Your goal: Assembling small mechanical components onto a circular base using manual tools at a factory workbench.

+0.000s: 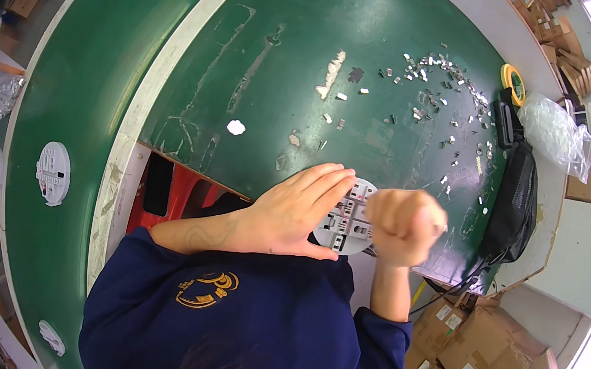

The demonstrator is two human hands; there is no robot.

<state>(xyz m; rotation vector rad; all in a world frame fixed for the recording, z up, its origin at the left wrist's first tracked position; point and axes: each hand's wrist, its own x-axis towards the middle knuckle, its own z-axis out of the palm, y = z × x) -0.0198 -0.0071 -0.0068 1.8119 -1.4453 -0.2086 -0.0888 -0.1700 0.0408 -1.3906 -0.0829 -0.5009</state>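
A round white plate (360, 230) with small black and white blocks and a bit of thin red wire lies at the near edge of the green table, in front of my body. My left hand (300, 204) spans its left side, fingers stretched to the far rim and thumb at the near rim, holding it. Above the right side of the plate is my right hand (406, 224), closed into a fist. Whatever the fist holds, if anything, is hidden. Part of the plate is covered by both hands.
Many small black and white pieces (430, 101) are scattered over the far right of the table (265, 81). A yellow tape roll (512, 84), a clear plastic bag (557, 132) and a black bag (512, 205) line the right edge. Another round plate (52, 173) sits on the left-hand green surface.
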